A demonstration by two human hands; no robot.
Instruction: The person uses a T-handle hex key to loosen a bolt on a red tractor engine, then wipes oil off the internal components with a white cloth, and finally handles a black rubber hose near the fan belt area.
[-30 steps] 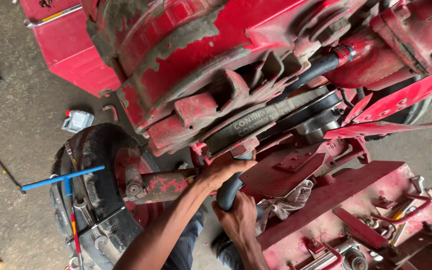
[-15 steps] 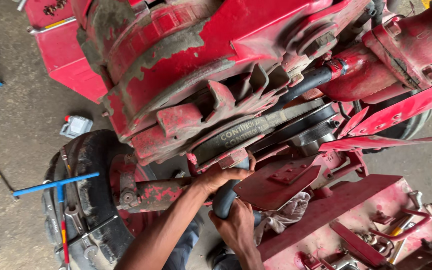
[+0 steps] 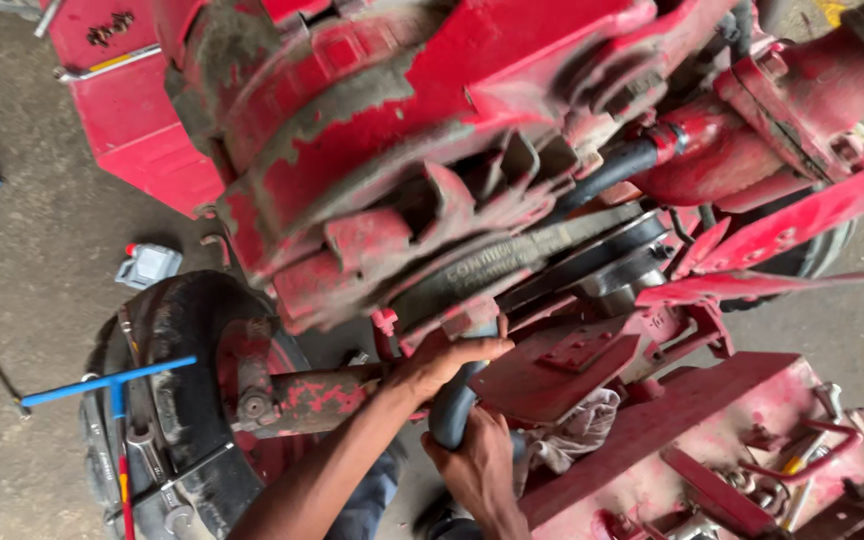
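From the head view, both hands work under a worn red machine (image 3: 432,150) with chipped paint. The left hand (image 3: 442,362) is closed around the upper part of a dark grey hose (image 3: 452,405), just below a black drive belt (image 3: 542,262) which carries pale printed letters along its side. The right hand (image 3: 480,470) grips the same hose lower down, and its fingers are wrapped around the bend. The hose stands almost upright between the two hands, beside a flat red plate (image 3: 562,365). A pale rag (image 3: 577,435) lies just right of the right hand. To the left there is a black tyre (image 3: 177,400), and a blue T-shaped wrench (image 3: 102,385) rests across it. On the concrete floor, above the tyre, lies a small grey-blue container (image 3: 149,265) with a red cap.
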